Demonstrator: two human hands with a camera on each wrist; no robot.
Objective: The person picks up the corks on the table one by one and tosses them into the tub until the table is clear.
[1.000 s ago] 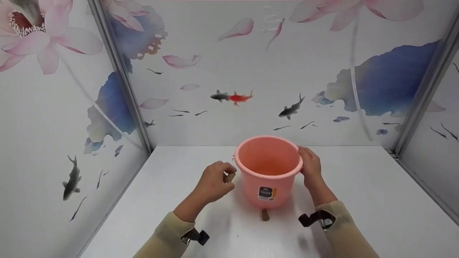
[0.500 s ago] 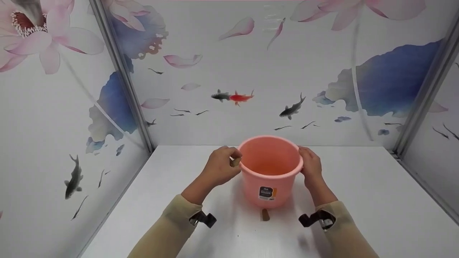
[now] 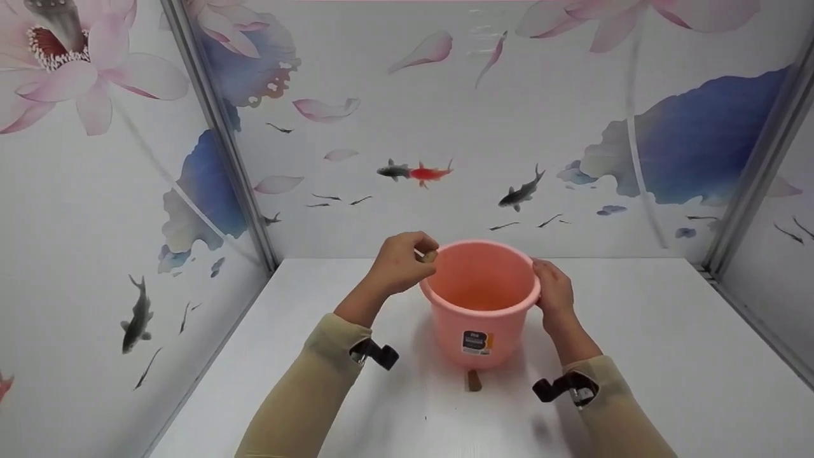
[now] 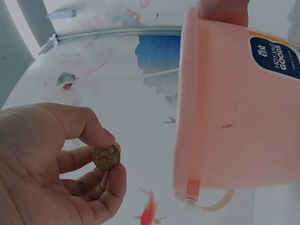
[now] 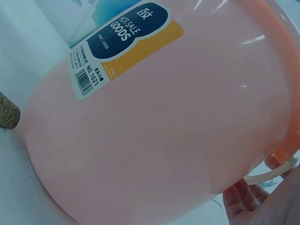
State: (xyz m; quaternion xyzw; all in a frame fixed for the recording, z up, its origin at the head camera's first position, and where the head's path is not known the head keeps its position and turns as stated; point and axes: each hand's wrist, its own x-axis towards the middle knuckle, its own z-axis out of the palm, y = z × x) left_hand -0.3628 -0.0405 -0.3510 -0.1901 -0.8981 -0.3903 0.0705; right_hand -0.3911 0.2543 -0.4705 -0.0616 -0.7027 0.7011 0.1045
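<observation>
A cork stopper (image 4: 107, 158) is pinched between the thumb and fingers of my left hand (image 3: 400, 262). That hand is raised at the left rim of a pink plastic bucket (image 3: 445, 331), which stands upright on the table. In the left wrist view the stopper's round end faces the camera, apart from the bucket's rim. My right hand (image 3: 554, 291) grips the bucket's right side just below the rim, beside its pale handle (image 5: 272, 174). A second cork stopper (image 3: 474, 381) lies on the table in front of the bucket's base. Only the bucket's upper inside shows; its bottom is hidden.
The white table (image 3: 343, 407) reaches back to a printed wall (image 3: 331, 222) with fish and lotus flowers. Side panels (image 3: 82, 254) with metal corner posts (image 3: 222, 146) enclose it. A label (image 5: 126, 37) is stuck on the bucket's front.
My left hand has risen from beside the bucket to its left rim, moving right and away from me with the cork stopper. The right hand and bucket have stayed in place.
</observation>
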